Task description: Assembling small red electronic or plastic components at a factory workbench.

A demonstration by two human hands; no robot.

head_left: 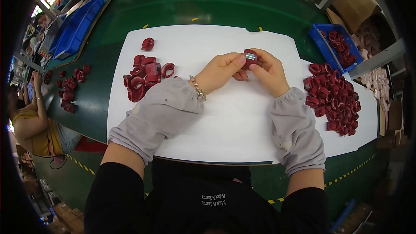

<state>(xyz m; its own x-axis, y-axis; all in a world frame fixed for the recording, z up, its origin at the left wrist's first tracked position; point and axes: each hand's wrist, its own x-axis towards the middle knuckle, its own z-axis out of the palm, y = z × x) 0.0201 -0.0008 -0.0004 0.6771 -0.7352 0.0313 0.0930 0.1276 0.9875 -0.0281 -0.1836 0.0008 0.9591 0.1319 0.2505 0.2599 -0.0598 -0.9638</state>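
Head view: we pinch the red piece (249, 61) between left hand (219, 72) and right hand (271, 73), neither nearer, fingers closed on its sides above the white sheet (229, 134), its pale window (250, 56) lying lengthwise crosswise.

Striped tape (81, 164) lines the green floor (65, 186), grey posts (381, 58) at right.

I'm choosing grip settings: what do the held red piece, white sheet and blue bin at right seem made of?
Red piece: probably plastic, smooth, evenly coloured; its shiny window plastic or glass. White sheet: likely paper or card, matte, without sharp reflections. Blue bin: apparently plastic, smooth, uniformly coloured.
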